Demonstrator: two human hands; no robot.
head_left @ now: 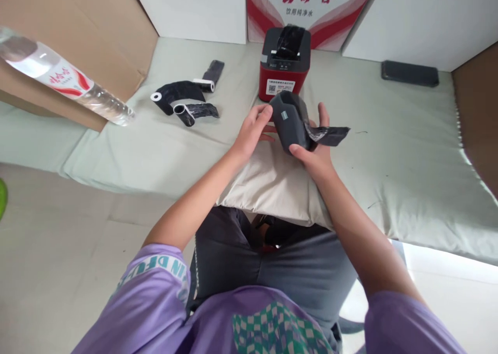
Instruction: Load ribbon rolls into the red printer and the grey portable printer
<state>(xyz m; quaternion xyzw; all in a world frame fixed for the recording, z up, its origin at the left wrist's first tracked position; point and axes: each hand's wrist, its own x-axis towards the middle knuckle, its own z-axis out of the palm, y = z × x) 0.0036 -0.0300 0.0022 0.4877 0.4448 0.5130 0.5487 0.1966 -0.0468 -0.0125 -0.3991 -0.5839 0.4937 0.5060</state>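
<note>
Both my hands hold a dark grey device (pixel 288 120) that looks like a small portable printer, above the front edge of the cloth-covered surface. My left hand (pixel 251 131) grips its left side, thumb at the upper edge and other fingers partly under it. My right hand (pixel 317 154) clasps the lower right end, its thumb on the near corner and a finger showing beyond. A strip of shiny black film (pixel 330 135) sticks out of the device to the right. Just behind stands a red and black receipt printer (pixel 284 76), with black film (pixel 291 40) coming out of its top.
Left of my hands lie several partly unwound black film rolls (pixel 182 92). Farther left is a clear water bottle (pixel 70 76). A black phone-like slab (pixel 410 73) rests at the back right. White boxes (pixel 190 9) and cardboard (pixel 78 37) border the pale green cloth (pixel 408 136).
</note>
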